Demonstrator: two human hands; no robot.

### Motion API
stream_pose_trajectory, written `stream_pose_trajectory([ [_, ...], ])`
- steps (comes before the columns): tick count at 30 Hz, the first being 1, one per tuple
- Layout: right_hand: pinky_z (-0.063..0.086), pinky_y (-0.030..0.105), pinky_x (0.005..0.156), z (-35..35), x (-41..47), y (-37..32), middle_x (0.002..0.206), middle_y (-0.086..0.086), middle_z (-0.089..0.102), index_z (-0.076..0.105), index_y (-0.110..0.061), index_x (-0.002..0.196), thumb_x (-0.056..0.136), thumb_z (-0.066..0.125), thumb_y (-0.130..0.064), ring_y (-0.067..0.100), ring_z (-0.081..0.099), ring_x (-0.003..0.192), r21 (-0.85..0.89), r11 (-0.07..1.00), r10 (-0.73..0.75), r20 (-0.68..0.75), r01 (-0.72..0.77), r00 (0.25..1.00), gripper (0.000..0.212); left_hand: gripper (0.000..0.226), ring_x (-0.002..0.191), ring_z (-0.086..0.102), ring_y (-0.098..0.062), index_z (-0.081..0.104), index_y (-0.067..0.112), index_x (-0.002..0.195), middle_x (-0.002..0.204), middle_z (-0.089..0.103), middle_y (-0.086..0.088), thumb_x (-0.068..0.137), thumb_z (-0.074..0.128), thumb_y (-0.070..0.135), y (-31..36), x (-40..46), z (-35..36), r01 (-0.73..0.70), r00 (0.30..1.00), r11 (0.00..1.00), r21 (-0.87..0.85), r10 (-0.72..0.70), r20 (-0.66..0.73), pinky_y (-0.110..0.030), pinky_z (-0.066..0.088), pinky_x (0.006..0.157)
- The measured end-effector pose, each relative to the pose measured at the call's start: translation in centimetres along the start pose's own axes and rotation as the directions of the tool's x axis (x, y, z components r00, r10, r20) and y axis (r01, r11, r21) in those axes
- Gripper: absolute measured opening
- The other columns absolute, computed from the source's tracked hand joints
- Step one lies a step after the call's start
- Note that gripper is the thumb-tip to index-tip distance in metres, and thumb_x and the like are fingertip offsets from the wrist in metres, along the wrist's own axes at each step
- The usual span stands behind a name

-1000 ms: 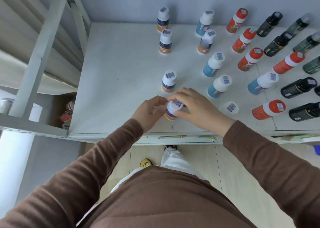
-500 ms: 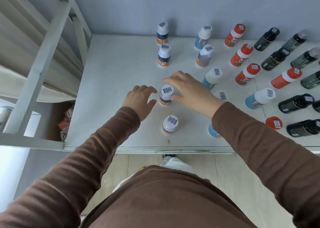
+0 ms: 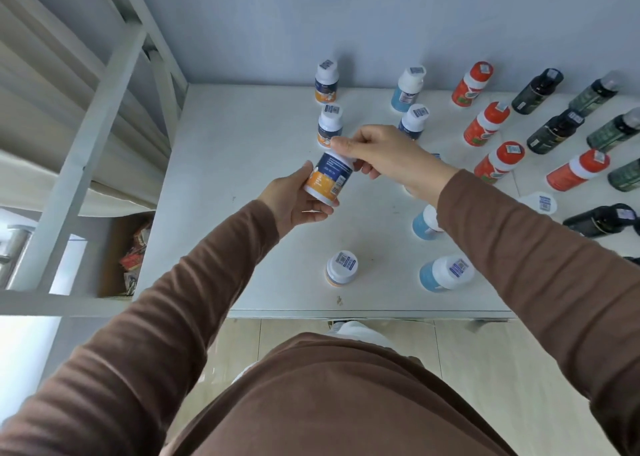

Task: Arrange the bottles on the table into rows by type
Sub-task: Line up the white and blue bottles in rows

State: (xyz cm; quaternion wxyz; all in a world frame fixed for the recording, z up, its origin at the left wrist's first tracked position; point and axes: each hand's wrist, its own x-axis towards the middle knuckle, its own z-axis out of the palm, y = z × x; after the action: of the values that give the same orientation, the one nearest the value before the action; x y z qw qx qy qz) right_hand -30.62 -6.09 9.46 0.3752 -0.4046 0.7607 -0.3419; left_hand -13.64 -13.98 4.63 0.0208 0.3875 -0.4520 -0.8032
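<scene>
Your white table [image 3: 242,178] already reads as columns running away from you: dark bottles [image 3: 554,131] far right, red bottles [image 3: 486,123] next, blue-labelled bottles [image 3: 445,272] after that, and an orange-labelled column on the left, so each type sits in its own line and the gaps tell you where the next one belongs. The orange bottle [image 3: 329,176] you are working on is lifted off the table and tilted, base toward you, above the gap in that left column between the second standing orange bottle [image 3: 329,124] and the nearest one [image 3: 341,268]. Your left hand [image 3: 294,199] cups its lower body with fingers wrapped around it, and your right hand [image 3: 381,154] pinches its cap end (probably to turn or inspect it before setting it down). Half a second ago this bottle stood on the table with your right fingers at its cap and your left hand open beside it; now both hands carry it.
</scene>
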Motion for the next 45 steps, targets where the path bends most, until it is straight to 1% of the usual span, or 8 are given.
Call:
stream_pose_trajectory([
  [7,0.047,0.029,0.065,-0.1,-0.7,0.4,0.082,-0.004,0.062,0.064,-0.026,0.095,0.083,0.07,-0.052,0.009,0.053,0.066,-0.127,0.987,-0.098,0.034,0.101,0.995,0.029,0.031,0.091,0.059,-0.023,0.058,0.016,0.112,0.102,0.062,-0.011,0.101,0.036,0.035,-0.9,0.1,-0.2,-0.138,0.988,0.973,0.183,0.148,-0.045,-0.036,0.05,0.085],
  [12,0.047,0.033,0.079,0.5,-2.2,1.2,0.1,-0.006,0.061,0.062,-0.025,0.105,0.078,0.071,-0.034,0.016,0.059,0.09,-0.425,0.849,-0.289,0.127,0.315,0.949,0.029,0.022,0.09,0.058,-0.015,0.056,0.025,0.106,0.106,0.064,0.0,0.085,0.055,0.023,-2.2,0.2,-1.4,-0.302,0.943,0.797,0.522,0.329,0.044,-0.032,0.045,0.083],
  [18,0.042,0.034,0.078,2.4,-2.6,2.8,0.109,0.0,0.054,0.06,-0.02,0.116,0.083,0.067,-0.024,0.02,0.055,0.098,-0.594,0.688,-0.32,0.265,0.416,0.91,0.035,0.035,0.109,0.053,-0.023,0.051,0.027,0.122,0.118,0.061,0.003,0.087,0.057,0.026,-2.7,0.6,-2.0,-0.149,0.848,0.063,0.987,0.522,0.094,-0.038,0.044,0.092],
  [21,0.041,0.035,0.078,3.0,-2.6,3.5,0.111,0.003,0.052,0.058,-0.02,0.12,0.084,0.065,-0.024,0.023,0.053,0.101,-0.64,0.633,-0.317,0.299,0.435,0.9,0.037,0.04,0.114,0.049,-0.024,0.048,0.028,0.127,0.122,0.057,0.002,0.088,0.057,0.034,-2.6,1.2,-2.3,-0.035,0.831,-0.061,0.998,0.553,0.063,-0.037,0.041,0.093],
  [27,0.04,0.029,0.082,1.4,-0.4,2.9,0.118,-0.005,0.052,0.057,-0.025,0.125,0.082,0.072,-0.041,0.014,0.052,0.104,-0.522,0.755,-0.266,0.309,0.397,0.913,0.048,0.043,0.119,0.046,-0.024,0.048,0.025,0.129,0.128,0.053,0.002,0.088,0.057,0.034,-1.0,3.3,-3.3,0.026,0.819,-0.065,0.998,0.573,0.016,-0.038,0.039,0.095],
  [33,0.042,0.039,0.087,-2.1,7.4,0.7,0.121,0.008,0.053,0.056,-0.016,0.128,0.089,0.064,-0.027,0.03,0.052,0.11,-0.581,0.748,-0.394,0.002,0.322,0.919,0.041,0.041,0.121,0.045,-0.028,0.049,0.021,0.128,0.128,0.054,-0.004,0.089,0.056,0.03,4.8,7.3,-4.0,0.086,0.777,-0.078,0.993,0.629,-0.018,-0.042,0.04,0.097],
  [41,0.044,0.042,0.094,-1.1,13.0,1.2,0.133,0.005,0.05,0.053,-0.026,0.134,0.087,0.062,-0.019,0.029,0.049,0.117,-0.674,0.647,-0.295,0.209,0.356,0.932,0.049,0.039,0.124,0.043,-0.027,0.046,0.022,0.13,0.132,0.052,-0.004,0.092,0.051,0.027,7.0,12.7,-4.0,0.141,0.843,-0.09,0.986,0.533,-0.072,-0.041,0.038,0.097],
  [45,0.042,0.032,0.084,-1.7,14.0,1.2,0.123,0.002,0.059,0.059,-0.023,0.125,0.086,0.064,-0.023,0.023,0.056,0.107,-0.577,0.76,-0.256,0.157,0.299,0.954,0.04,0.026,0.111,0.051,-0.029,0.057,0.019,0.116,0.115,0.06,-0.008,0.096,0.039,0.02,6.5,14.0,-3.8,0.063,0.861,0.192,0.979,0.486,-0.15,-0.036,0.042,0.088],
])
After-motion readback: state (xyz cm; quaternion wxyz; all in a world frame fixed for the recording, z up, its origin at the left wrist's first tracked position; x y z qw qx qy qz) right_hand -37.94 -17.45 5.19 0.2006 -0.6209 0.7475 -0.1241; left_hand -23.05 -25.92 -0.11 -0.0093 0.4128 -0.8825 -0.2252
